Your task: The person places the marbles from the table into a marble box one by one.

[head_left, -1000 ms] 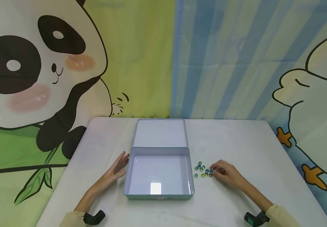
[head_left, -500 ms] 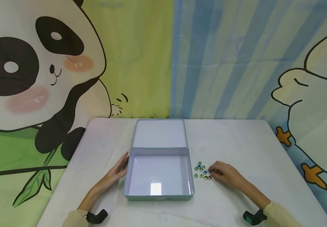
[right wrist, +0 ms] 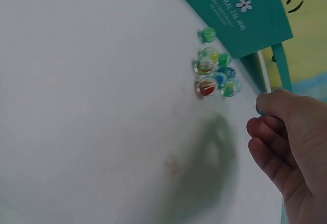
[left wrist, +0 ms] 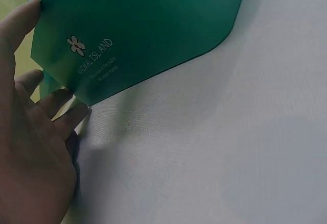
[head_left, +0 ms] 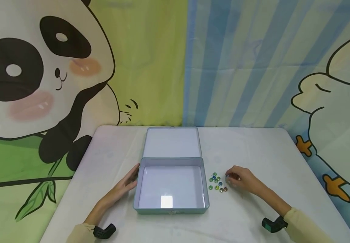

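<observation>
Held item: small blue-green glass marble (right wrist: pixel 259 104), mostly hidden at the fingertips of the right hand (head_left: pixel 244 179). Thumb and fingers pinch it just above the table, beside the cluster; the remaining fingers curl inward. A pinch seems the sensible grip for something small, smooth and apt to roll. Its inner pattern cannot be made out.

Loose cluster: round, clear glass marbles with coloured swirls (right wrist: pixel 207 86), lying to the right of the box. Nearest the hand, one shows red and white bands; others run green, yellow and blue. One green marble sits slightly apart. Kept close together, they are presumably easy to reach singly.

Container: rectangular teal-green box, apparently tin, with pale interior (head_left: pixel 153 211); white flower and "ANIMAL ISLAND" lettering on an outer wall. Its pale-lined lid (head_left: pixel 172 142) is folded back behind, which leaves the top accessible.

Left hand (head_left: pixel 122 185): fingers extended, fingertips against the box's left wall, not gripping; probably steadying it. Hands well apart, box between.

Surroundings: white cloth-covered table (head_left: pixel 248 145); printed panda curtain (head_left: pixel 150 60) behind.
</observation>
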A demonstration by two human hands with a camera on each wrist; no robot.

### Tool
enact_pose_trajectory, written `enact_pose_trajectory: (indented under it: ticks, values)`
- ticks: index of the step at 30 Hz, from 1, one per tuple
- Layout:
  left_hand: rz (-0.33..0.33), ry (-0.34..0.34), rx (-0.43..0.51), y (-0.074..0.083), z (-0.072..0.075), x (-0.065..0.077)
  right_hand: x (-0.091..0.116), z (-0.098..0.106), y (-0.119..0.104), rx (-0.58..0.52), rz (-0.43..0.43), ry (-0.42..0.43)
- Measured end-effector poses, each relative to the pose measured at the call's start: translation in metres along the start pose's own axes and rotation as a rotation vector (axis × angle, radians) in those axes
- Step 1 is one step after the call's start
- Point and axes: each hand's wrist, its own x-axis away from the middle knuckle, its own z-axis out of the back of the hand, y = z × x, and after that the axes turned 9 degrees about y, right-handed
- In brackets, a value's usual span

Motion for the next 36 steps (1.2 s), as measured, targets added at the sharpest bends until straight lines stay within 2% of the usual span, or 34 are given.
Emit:
enact_pose_trajectory:
  ticks: [4, 7, 12, 17, 23, 29, 36]
  values:
    - [-0.007, -0.003, 0.043, 0.000, -0.002, -0.002, -0.018, 0.010, -0.011, -0.055, 0.008, 0.070]
    - [0.006, 0.002, 0.053, 0.000, -0.002, -0.004, -0.032, 0.015, -0.023, -0.106, 0.024, 0.087]
    - [0.046, -0.006, 0.050, 0.001, -0.002, -0.004, -0.055, 0.018, -0.047, -0.194, 0.085, 0.044]
    - [0.059, -0.004, 0.050, 0.002, -0.002, -0.003, -0.083, 0.011, -0.077, -0.238, 0.154, -0.049]
    - [0.051, 0.005, 0.056, 0.000, -0.003, -0.002, -0.118, -0.013, -0.113, -0.233, 0.220, -0.197]
    - [0.043, -0.001, 0.050, -0.001, -0.003, 0.000, -0.150, -0.050, -0.144, -0.146, 0.286, -0.317]
    - [0.019, -0.037, 0.054, 0.000, 0.001, 0.000, -0.171, -0.092, -0.175, -0.103, 0.371, -0.463]
